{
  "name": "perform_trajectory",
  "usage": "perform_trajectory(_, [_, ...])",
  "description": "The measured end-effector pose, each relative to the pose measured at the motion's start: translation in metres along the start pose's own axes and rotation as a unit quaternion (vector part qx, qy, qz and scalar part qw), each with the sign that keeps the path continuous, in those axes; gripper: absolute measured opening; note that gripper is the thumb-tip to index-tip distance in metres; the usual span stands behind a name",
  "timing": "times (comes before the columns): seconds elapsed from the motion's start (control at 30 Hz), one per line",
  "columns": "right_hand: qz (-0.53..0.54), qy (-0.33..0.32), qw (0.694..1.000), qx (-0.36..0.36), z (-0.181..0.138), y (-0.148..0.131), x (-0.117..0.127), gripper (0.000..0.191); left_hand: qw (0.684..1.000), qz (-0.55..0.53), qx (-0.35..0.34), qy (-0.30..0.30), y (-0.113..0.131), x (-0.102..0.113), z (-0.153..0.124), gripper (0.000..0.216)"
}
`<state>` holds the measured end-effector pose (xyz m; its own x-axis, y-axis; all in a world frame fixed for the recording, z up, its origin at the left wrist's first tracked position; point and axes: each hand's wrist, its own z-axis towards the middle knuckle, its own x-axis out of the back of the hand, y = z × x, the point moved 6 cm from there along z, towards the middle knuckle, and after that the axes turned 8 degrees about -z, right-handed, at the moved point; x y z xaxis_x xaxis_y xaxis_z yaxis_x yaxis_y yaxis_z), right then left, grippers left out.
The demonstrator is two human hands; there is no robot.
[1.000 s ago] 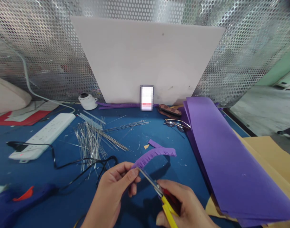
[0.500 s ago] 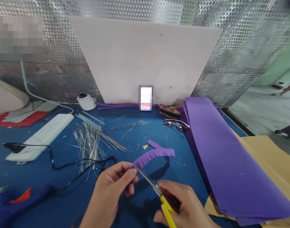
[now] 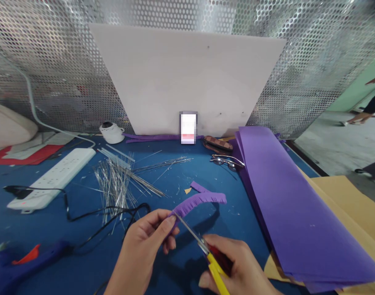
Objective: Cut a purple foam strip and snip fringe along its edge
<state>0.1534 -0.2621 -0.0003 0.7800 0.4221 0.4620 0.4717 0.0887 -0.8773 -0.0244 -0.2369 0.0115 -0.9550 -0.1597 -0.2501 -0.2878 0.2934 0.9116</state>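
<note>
Between the thumb and fingers of my left hand (image 3: 152, 237) is one end of a purple paper strip (image 3: 199, 200). The strip has small cuts along one edge, and its free end arches away to the right above the table. My right hand (image 3: 236, 262) grips scissors (image 3: 216, 268) with yellow on the handle. Their narrow blades reach up to the strip right beside my left thumb. Another purple strip piece (image 3: 199, 187) and a small tan scrap (image 3: 187, 191) lie just beyond.
On the left are a bundle of thin wires (image 3: 116, 180), a white power strip (image 3: 56, 174), a black cord (image 3: 82, 215) and a blue glue gun (image 3: 30, 262). Purple sheets (image 3: 292, 205) lie to the right. Glasses (image 3: 227, 161), a pouch (image 3: 218, 144) and a phone (image 3: 188, 128) are behind.
The scissor blades have closed slightly at the strip, while both hands stay almost in place. At the far right, a passing person shows more in view.
</note>
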Motion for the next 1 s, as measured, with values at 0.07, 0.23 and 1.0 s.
perform_trajectory(0.07, [0.017,-0.011,1.0,0.0,0.0,0.0,-0.001,0.018,1.0,-0.007,0.005,0.0,-0.001,0.0,0.0,0.02])
perform_trajectory(0.23, [0.046,-0.024,0.999,-0.009,0.0,-0.001,-0.002,0.027,1.0,-0.018,0.012,-0.002,-0.002,0.0,-0.001,0.02])
perform_trajectory(1.0, [0.197,-0.082,0.977,-0.004,0.0,0.01,-0.016,0.046,0.999,-0.034,0.035,-0.013,-0.003,-0.002,0.0,0.02])
